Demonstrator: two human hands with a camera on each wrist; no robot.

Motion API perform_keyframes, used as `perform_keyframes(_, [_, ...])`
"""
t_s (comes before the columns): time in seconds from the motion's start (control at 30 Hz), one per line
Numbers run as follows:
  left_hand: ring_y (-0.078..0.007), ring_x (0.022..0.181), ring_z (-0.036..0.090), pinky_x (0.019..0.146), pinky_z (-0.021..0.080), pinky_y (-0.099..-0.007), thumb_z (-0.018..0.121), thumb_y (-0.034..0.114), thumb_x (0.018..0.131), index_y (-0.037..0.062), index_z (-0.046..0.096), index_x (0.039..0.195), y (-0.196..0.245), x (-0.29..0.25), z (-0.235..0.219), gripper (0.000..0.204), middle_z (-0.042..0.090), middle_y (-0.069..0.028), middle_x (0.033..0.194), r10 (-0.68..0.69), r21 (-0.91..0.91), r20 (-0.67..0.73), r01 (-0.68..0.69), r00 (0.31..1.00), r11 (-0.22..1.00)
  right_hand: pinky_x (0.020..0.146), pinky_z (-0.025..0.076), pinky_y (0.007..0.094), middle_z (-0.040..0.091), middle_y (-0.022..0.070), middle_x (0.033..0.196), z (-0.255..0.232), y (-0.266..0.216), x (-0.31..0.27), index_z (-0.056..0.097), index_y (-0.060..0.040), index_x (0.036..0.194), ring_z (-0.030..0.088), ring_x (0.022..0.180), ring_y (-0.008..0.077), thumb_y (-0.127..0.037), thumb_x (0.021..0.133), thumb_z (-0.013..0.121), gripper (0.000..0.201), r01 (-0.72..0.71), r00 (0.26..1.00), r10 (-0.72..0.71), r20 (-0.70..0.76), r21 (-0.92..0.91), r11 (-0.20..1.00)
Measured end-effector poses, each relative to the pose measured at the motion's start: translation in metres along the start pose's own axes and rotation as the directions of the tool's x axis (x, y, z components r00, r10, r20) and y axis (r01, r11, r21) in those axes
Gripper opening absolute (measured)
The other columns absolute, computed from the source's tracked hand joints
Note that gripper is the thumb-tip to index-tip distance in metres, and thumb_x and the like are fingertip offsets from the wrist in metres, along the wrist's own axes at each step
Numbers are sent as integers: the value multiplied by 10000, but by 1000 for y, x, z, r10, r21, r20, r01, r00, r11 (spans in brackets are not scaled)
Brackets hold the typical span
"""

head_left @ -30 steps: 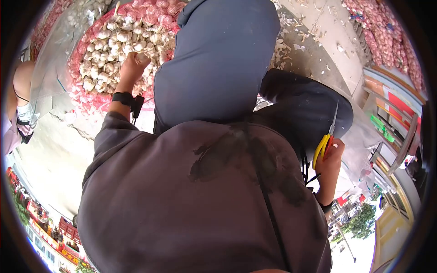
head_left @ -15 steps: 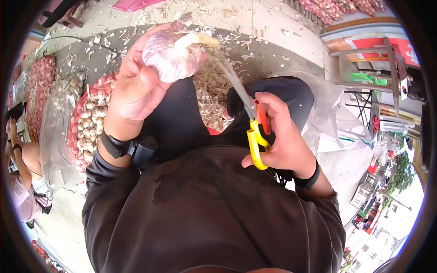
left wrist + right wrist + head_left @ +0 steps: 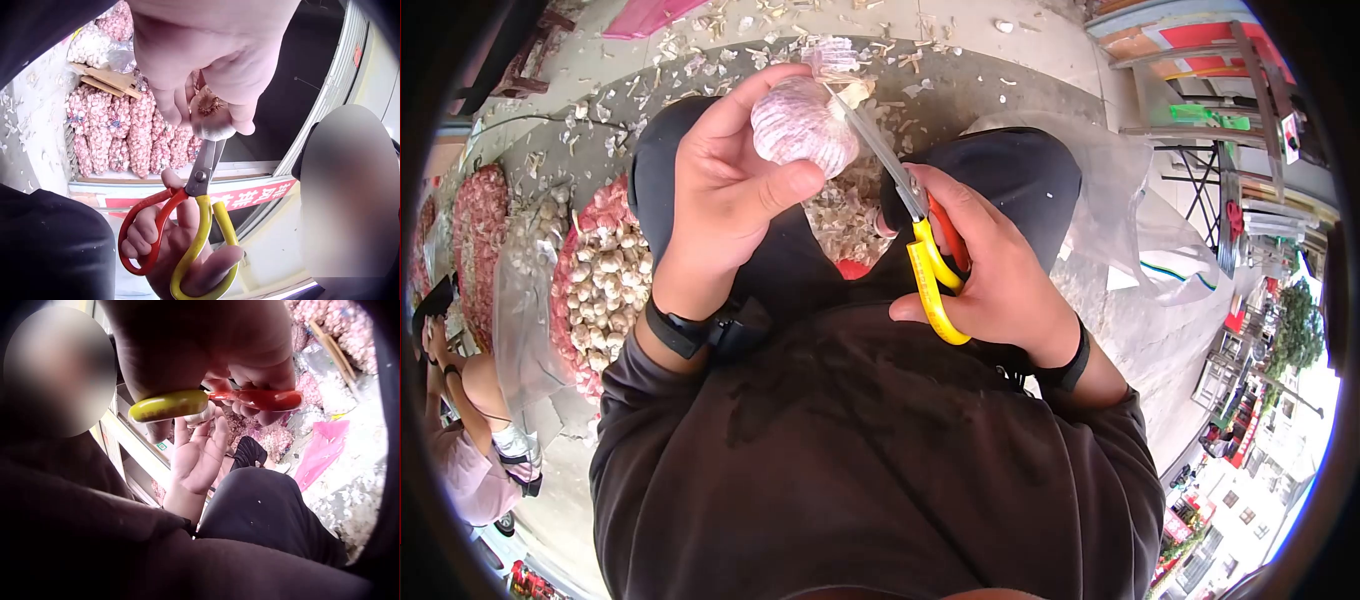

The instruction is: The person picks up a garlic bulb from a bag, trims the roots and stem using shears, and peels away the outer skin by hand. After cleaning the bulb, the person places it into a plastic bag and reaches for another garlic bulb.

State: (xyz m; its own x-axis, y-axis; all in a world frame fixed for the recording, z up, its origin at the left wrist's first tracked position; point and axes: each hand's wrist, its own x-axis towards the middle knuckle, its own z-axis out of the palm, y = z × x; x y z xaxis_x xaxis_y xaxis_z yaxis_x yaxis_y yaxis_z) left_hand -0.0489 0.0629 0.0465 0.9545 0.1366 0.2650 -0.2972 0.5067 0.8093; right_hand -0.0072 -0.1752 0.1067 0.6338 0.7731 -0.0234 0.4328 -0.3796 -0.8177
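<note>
Above your knees (image 3: 1015, 175): garlic bulb (image 3: 792, 130) in your left hand (image 3: 725, 195), scissors (image 3: 923, 243) at its stem (image 3: 858, 93).

Contact of blades and stem hard to make out; left wrist view, bulb hides blade tips; right wrist view, your right hand (image 3: 1015, 275) and the handles cover the blades. Stem end points away from your left palm, toward the right; root end faces the left wrist camera. Scissors' long axis slants up-left from handles to bulb. Your left thumb and fingers curve around the bulb; your right hand grips the handles, thumb through the yellow loop.
</note>
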Motion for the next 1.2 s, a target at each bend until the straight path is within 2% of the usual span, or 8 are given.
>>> perform_keyframes(0.13, [-160,1092,592,954,471,-306,770,-52,763,-33,475,1354,1,2,-3,660,602,-91,1201,113,287,59,-126,992,950,579,448,315,564,120,754,6,16,2,572,-33,1244,551,625,227,-76,738,786,551,-26,991,4,-136,-159,987])
perform_keyframes(0.33, [-162,1092,593,951,473,-305,740,-88,769,-28,484,1337,0,3,5,626,586,-93,1223,-55,228,147,20,988,974,546,443,314,529,79,636,-7,23,2,589,-30,1206,510,544,228,-88,758,770,487,-94,897,-27,-441,-250,964])
perform_keyframes(0.57, [-191,1122,596,965,471,-309,676,-98,728,4,513,1262,-11,3,2,568,594,-75,1177,-425,-16,-1,425,905,905,763,510,435,634,210,1037,-56,86,-61,518,-38,1303,636,882,375,-210,829,699,536,-463,874,230,-428,-593,659])
perform_keyframes(0.8, [-183,1076,611,923,490,-314,670,-102,700,49,534,1152,-23,1,11,496,542,-45,1139,-261,92,175,248,949,964,788,504,439,625,214,1007,-48,64,-64,548,-17,1263,624,886,397,-158,851,653,448,-508,856,305,-417,-573,643])
perform_keyframes(0.9, [-178,1058,611,911,495,-317,685,-99,701,51,533,1146,-30,3,13,493,533,-58,1144,-149,54,220,140,964,989,734,516,410,626,194,939,-58,62,-59,556,1,1230,636,843,374,-149,870,658,403,-384,887,49,-460,-674,631])
perform_keyframes(1.0, [-112,915,600,798,501,-253,712,-16,831,36,537,1114,-30,6,33,337,608,-30,1017,-122,-6,197,126,973,992,671,520,365,621,157,854,-38,20,-29,558,11,1199,658,777,317,-167,899,660,363,-198,894,89,-440,-211,957])
perform_keyframes(1.07, [-125,970,577,833,487,-262,637,130,927,32,514,1184,-35,7,49,301,578,-52,1076,-155,12,167,155,974,988,641,519,333,636,138,842,-16,7,-7,564,7,1173,668,735,264,-232,908,672,373,-85,977,135,-164,282,956])
perform_keyframes(1.2, [-143,1084,516,904,455,-289,426,384,1036,28,442,1320,-48,10,46,456,504,-100,1185,2,373,112,-44,994,927,676,529,333,672,153,915,22,29,40,576,-11,1158,687,770,249,-280,892,692,396,212,911,-105,-400,234,949])
